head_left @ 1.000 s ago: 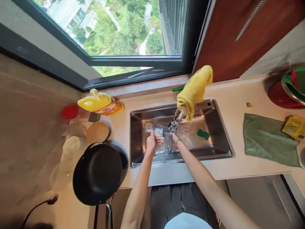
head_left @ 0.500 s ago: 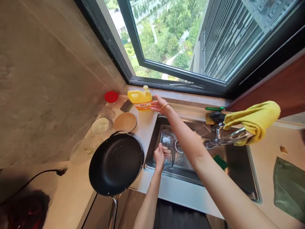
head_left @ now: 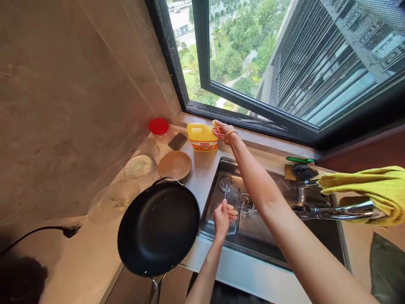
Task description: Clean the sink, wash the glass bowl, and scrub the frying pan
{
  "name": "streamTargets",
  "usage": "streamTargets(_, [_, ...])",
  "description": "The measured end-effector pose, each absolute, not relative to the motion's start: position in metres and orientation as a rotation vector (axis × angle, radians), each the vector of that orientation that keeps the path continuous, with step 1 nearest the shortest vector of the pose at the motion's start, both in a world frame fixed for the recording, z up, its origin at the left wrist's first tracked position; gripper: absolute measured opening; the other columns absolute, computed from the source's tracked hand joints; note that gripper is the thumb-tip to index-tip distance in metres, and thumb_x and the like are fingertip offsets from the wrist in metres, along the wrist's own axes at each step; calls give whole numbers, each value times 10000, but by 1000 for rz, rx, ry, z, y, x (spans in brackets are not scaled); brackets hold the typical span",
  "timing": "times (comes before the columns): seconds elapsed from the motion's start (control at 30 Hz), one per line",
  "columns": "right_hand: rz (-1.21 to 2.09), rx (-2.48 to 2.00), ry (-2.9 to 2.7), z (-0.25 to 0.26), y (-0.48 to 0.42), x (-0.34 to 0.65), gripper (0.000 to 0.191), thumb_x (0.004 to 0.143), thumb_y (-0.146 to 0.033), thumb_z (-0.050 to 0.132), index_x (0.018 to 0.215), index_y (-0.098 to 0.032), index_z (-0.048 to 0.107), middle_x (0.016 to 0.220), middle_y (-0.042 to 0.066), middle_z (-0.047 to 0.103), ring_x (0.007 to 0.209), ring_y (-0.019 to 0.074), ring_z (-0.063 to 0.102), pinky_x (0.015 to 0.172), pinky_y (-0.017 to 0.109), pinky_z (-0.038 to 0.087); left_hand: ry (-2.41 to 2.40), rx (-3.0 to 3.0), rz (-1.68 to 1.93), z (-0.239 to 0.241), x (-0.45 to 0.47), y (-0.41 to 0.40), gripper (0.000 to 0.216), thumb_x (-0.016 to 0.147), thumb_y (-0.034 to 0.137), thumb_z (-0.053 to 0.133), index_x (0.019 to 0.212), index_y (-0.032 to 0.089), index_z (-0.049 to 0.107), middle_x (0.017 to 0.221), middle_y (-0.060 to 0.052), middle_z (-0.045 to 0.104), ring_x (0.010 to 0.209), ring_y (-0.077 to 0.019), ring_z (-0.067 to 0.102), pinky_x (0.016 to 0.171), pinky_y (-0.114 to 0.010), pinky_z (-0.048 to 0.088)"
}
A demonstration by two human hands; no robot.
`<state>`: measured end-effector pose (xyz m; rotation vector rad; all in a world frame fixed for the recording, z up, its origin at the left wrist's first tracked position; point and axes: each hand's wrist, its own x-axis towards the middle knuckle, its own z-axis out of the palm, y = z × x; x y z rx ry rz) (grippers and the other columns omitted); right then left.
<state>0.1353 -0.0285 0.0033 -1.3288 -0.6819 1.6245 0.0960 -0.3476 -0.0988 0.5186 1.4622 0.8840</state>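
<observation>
Since half a second before, the right hand [head_left: 224,131] had been lifted from the right side of the yellow bottle [head_left: 202,140] up to its top. Near on the left, a big black pan [head_left: 158,230] was seen beside the sink [head_left: 255,236]. In the left part of the sink, a clear glass dish [head_left: 234,195] was held by the left hand [head_left: 222,219], with its side pinched between thumb and fingers. Past the pan, a round brown plate [head_left: 175,164] was set on the counter [head_left: 205,171]. At the right, the tap [head_left: 344,210] was draped with a yellow cloth [head_left: 376,190]. Farther back, the bottle was stood upright on the counter, past the sink's far left corner. Right-hand fingers were bent at its top; whether it was squeezed tight could not be told. Left of it, a red lid [head_left: 158,126] was seen. Far behind, an open window [head_left: 247,50] was seen.
</observation>
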Motion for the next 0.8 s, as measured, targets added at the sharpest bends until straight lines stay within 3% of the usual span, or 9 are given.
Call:
streamTargets(0.13, [1609, -1436, -692, 16, -35, 135, 376, 831, -486, 616, 715, -131, 582, 463, -44, 499, 394, 39, 456, 393, 133, 421, 1448, 543, 898, -90, 90, -341, 677, 704, 813, 398, 666, 164, 590, 539, -84, 666, 428, -187, 619, 390, -246, 409])
streamTargets(0.23, [1539, -1510, -828, 17, -68, 146, 512, 883, -577, 458, 586, -166, 529, 369, -70, 376, 321, 42, 355, 366, 158, 367, 1426, 559, 913, -80, 84, -335, 671, 718, 797, 407, 684, 153, 594, 554, -90, 672, 439, -182, 624, 396, -235, 408])
streamTargets(0.33, [1278, -1591, -1118, -1, -152, 166, 574, 924, -566, 343, 557, -174, 546, 389, -24, 451, 373, 89, 467, 471, 216, 457, 1416, 553, 921, -69, 81, -328, 679, 730, 787, 400, 722, 139, 601, 571, -93, 678, 444, -177, 623, 408, -235, 419])
streamTargets(0.37, [1158, -1612, -1243, -10, -187, 173, 568, 933, -546, 329, 608, -166, 598, 482, 22, 564, 471, 123, 567, 560, 255, 508, 1411, 549, 919, -66, 82, -326, 681, 735, 785, 392, 727, 137, 602, 568, -90, 676, 445, -178, 620, 412, -238, 423])
streamTargets(0.43, [902, -1601, -1493, -27, -253, 185, 485, 957, -462, 309, 906, -167, 689, 922, 102, 720, 891, 196, 678, 859, 353, 519, 1429, 579, 946, -61, 86, -326, 666, 746, 771, 397, 710, 140, 605, 572, -83, 673, 472, -179, 620, 424, -238, 421])
streamTargets(0.5, [755, -1546, -1774, -42, -297, 194, 433, 952, -380, 333, 1212, -162, 603, 1317, 121, 572, 1296, 244, 466, 1119, 473, 304, 1467, 667, 995, -57, 94, -331, 624, 748, 745, 440, 655, 149, 602, 568, -72, 664, 511, -178, 622, 431, -227, 404])
streamTargets(0.57, [707, -1618, -1891, -51, -314, 202, 452, 948, -280, 302, 1319, -138, 518, 1416, 126, 473, 1387, 236, 337, 1167, 504, 193, 1461, 751, 997, -55, 102, -341, 587, 754, 719, 471, 630, 159, 601, 539, -56, 643, 507, -170, 614, 425, -219, 390])
streamTargets(0.67, [764, -1748, -1877, -53, -319, 210, 481, 936, -187, 227, 1293, -110, 540, 1370, 149, 519, 1347, 226, 401, 1143, 493, 268, 1425, 800, 926, -53, 111, -356, 592, 766, 724, 443, 644, 168, 606, 475, -27, 597, 425, -146, 566, 402, -221, 383])
streamTargets(0.8, [723, -1613, -1874, -54, -334, 216, 523, 918, -292, 378, 1391, -73, 426, 1487, 143, 363, 1425, 241, 246, 1196, 459, 139, 1511, 872, 973, -48, 115, -367, 624, 708, 765, 479, 555, 164, 547, 471, -18, 589, 455, -134, 561, 418, -212, 382])
